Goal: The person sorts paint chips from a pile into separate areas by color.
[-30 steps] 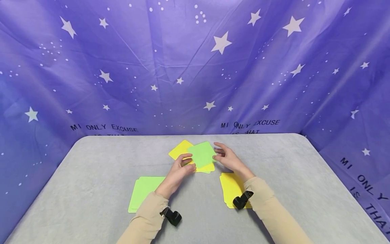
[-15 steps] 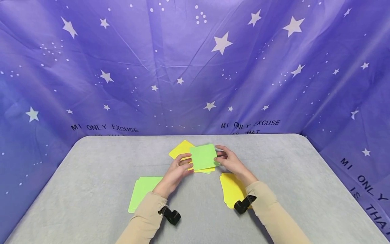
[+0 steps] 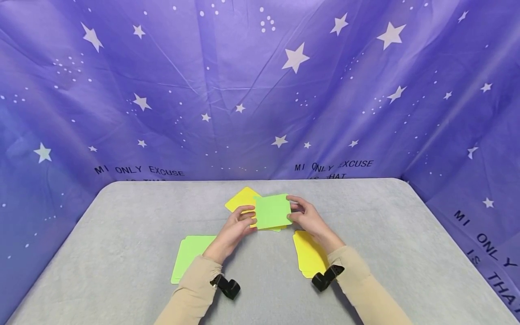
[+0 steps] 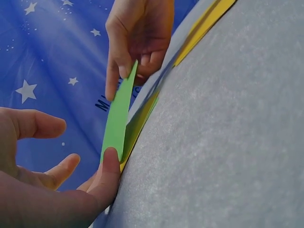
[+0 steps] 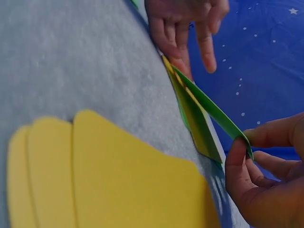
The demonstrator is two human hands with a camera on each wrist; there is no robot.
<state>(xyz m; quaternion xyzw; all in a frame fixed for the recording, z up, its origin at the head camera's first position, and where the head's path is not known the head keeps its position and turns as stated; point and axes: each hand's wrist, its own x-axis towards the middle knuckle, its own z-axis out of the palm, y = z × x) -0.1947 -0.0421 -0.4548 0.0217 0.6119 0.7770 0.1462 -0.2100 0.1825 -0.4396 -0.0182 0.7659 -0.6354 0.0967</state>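
Both hands hold a square green card [image 3: 273, 211] over a loose pile in the middle of the table. My right hand [image 3: 313, 223] pinches its right edge between thumb and fingers, as the right wrist view shows. At the opposite edge, my left hand [image 3: 232, 231] has its thumb on the card [image 4: 118, 121] and fingers behind it, the index finger held away. Beneath lies a yellow card [image 3: 243, 198], turned askew, with more yellow and green edges peeking out. The held card slants up toward the right hand in the right wrist view.
A stack of green cards [image 3: 192, 255] lies at the front left, partly behind the left forearm. Fanned yellow cards [image 3: 309, 255] lie at the front right, partly under the right wrist. A purple star-printed curtain [image 3: 243, 90] stands behind the grey table [image 3: 134, 216].
The green card has turned from a tilted position to nearly straight and shifted slightly right and nearer. My right hand has moved slightly nearer with it; the left fingers have shifted little.
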